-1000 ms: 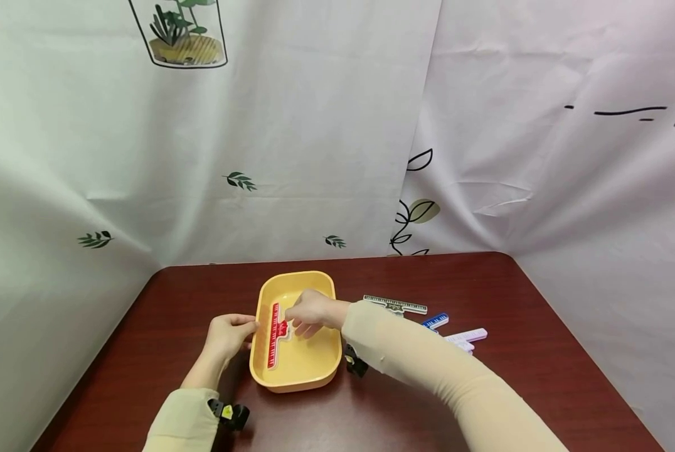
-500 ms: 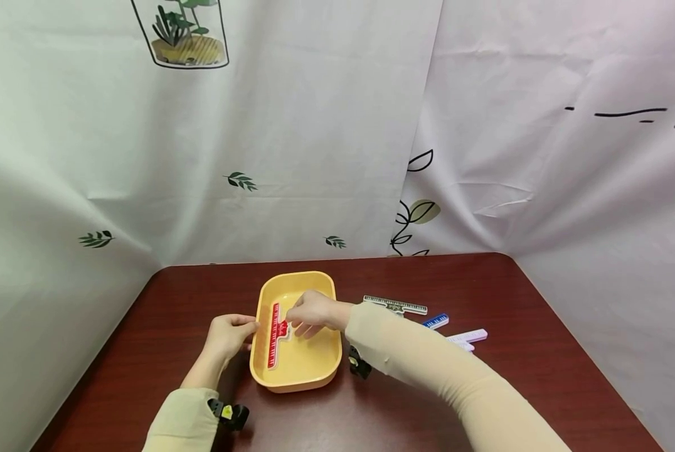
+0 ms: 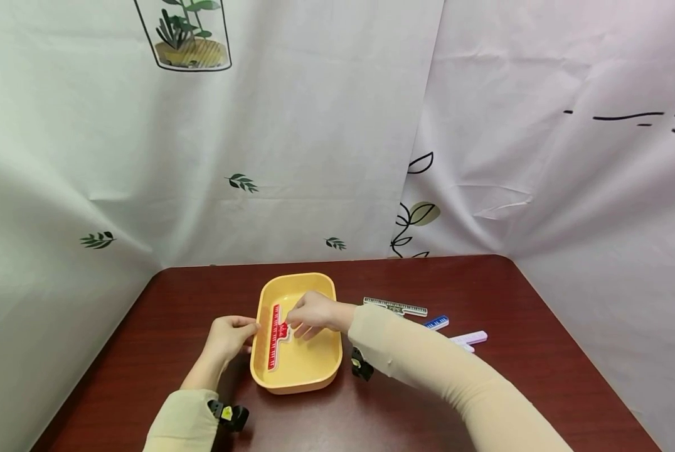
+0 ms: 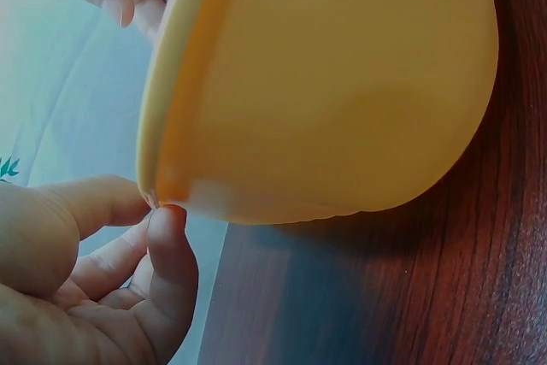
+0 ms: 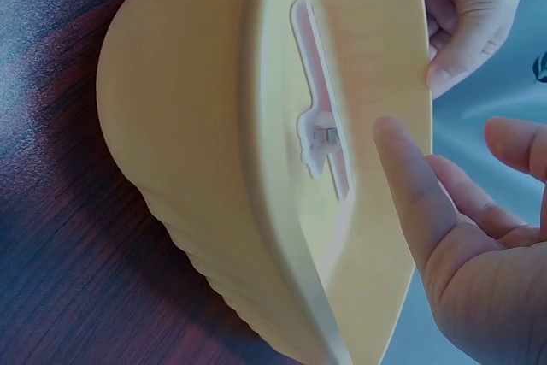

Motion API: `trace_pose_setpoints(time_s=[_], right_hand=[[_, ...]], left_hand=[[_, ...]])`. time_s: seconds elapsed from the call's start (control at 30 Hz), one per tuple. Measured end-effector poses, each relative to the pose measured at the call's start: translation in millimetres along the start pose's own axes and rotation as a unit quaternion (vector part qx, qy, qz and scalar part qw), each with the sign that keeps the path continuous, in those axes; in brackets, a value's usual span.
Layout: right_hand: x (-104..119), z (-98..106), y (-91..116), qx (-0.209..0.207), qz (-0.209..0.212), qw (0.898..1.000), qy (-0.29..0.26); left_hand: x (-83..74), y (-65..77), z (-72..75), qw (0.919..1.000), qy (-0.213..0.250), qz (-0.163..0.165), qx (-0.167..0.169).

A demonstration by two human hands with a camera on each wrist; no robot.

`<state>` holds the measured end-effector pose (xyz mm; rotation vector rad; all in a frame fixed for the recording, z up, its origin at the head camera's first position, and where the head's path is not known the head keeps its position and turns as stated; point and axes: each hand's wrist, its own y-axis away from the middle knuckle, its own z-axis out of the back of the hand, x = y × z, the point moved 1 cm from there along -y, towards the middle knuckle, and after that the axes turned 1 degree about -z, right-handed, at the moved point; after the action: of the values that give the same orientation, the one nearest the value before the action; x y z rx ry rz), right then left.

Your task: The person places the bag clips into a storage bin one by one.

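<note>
A yellow plastic tray (image 3: 298, 380) stands on the table. Inside it, along the left side, lies a red music clip (image 3: 274, 336) printed with white piano keys; the right wrist view shows the clip (image 5: 312, 66) with a small metal part at its middle. With thumb and forefinger my left hand (image 3: 227, 337) pinches the tray's left rim, which the left wrist view shows close up. Over the tray, just right of the red clip, hovers my right hand (image 3: 313, 312). Its fingers (image 5: 410, 190) are loosely bent, apart from each other, and hold nothing.
Right of the tray lie a black-and-white clip (image 3: 395, 306), a blue clip (image 3: 437, 322) and light purple clips (image 3: 470, 338), partly hidden by my right sleeve (image 3: 428, 358). The dark red table (image 3: 541, 376) meets a pale patterned cloth (image 3: 292, 157) at the back.
My right forearm has shifted very slightly right, its hand still beside the red clip. The head view has tilted a little. My left hand, the tray and the clips stay put.
</note>
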<state>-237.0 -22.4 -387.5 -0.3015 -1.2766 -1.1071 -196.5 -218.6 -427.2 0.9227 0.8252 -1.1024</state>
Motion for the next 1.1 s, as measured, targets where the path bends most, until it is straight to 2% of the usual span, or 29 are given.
trace_pose_setpoints(time_s=[0.43,1.1], right_hand=[[0.3,8.4,2.3,0.017,0.015,1.0,-0.01],[-8.5,18.7,8.2,0.028,0.013,0.999,-0.038]], left_hand=[[-3.0,-2.3,0.7,1.0,-0.004,0.001,0.001],[0.1,2.6,0.1,0.9999,-0.006,0.014,0.005]])
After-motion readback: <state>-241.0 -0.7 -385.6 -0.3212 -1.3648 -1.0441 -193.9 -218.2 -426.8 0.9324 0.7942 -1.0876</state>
